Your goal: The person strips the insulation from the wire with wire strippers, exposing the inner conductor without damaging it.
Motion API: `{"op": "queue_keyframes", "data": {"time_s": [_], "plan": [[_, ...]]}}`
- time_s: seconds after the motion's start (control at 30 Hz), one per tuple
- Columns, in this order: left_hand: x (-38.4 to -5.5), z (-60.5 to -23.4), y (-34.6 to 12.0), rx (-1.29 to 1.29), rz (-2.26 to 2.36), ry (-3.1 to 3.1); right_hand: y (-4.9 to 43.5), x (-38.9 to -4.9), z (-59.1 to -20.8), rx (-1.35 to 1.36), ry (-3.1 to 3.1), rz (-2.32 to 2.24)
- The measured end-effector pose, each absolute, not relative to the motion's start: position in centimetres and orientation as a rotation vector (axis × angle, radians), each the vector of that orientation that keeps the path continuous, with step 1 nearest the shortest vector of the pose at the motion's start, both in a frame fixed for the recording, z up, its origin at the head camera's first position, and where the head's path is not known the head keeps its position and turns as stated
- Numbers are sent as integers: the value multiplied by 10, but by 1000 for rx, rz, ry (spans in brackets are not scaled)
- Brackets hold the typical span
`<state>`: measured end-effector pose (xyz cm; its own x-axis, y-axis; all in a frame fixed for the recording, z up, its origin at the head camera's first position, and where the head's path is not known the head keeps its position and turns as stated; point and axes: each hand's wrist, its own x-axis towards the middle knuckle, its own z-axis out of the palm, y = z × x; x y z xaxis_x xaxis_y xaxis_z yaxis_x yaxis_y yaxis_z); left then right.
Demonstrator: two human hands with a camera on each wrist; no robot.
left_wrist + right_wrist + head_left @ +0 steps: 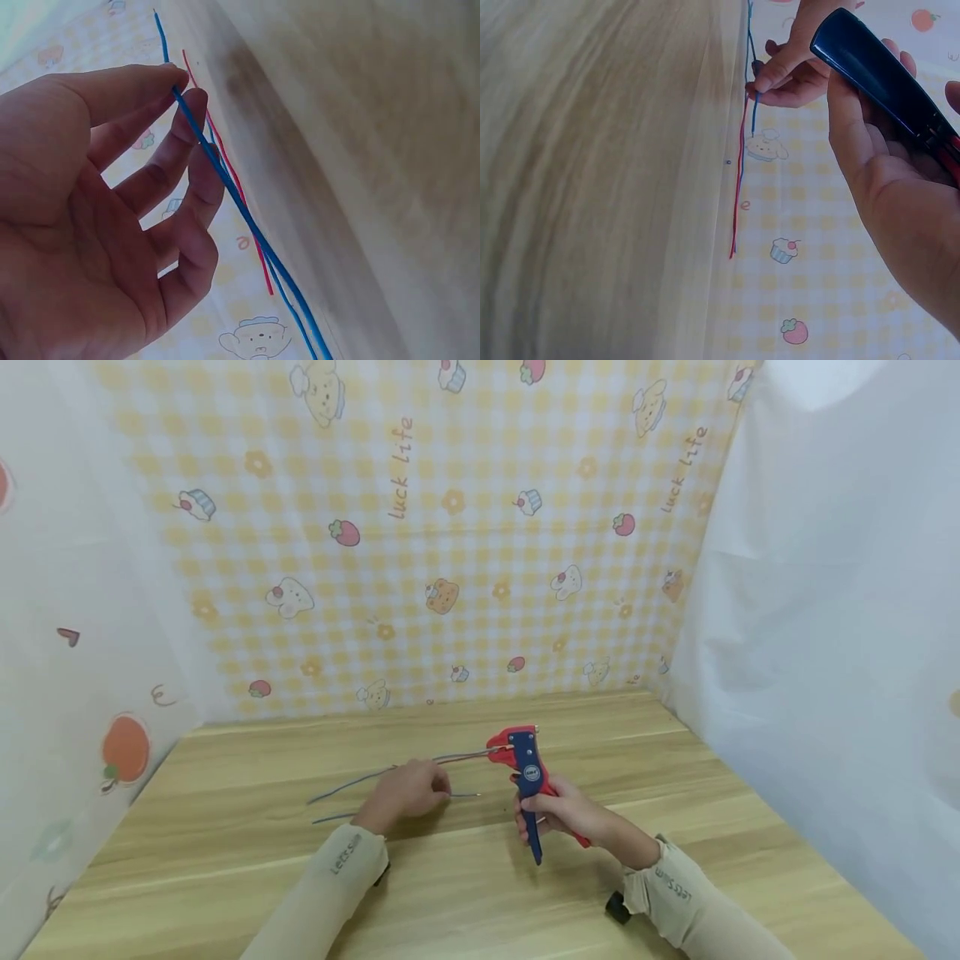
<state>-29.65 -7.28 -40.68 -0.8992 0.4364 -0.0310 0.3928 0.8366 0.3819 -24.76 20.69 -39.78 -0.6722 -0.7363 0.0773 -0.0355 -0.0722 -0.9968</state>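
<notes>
My left hand pinches a blue wire between thumb and index finger, its other fingers loosely bent. The wire's short tip pokes out to the right of the fingers, and its tail runs out to the left. My right hand grips a wire stripper, red and dark blue, by its handles, with the head raised. One dark blue handle shows large in the right wrist view. Behind the left hand lie a second blue wire and a red wire, close alongside each other.
The wooden tabletop spreads under both hands. A yellow checked cloth hangs at the back, with pale cloths at both sides. On the wood is a tiny blue speck. A small black device sits by the right wrist.
</notes>
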Motion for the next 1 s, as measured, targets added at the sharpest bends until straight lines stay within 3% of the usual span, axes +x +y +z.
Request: {"op": "queue_keyframes", "data": {"time_s": [1.0], "plan": [[-307, -404, -82, 609, 576, 2831, 206, -247, -390, -846, 1699, -1787]]}}
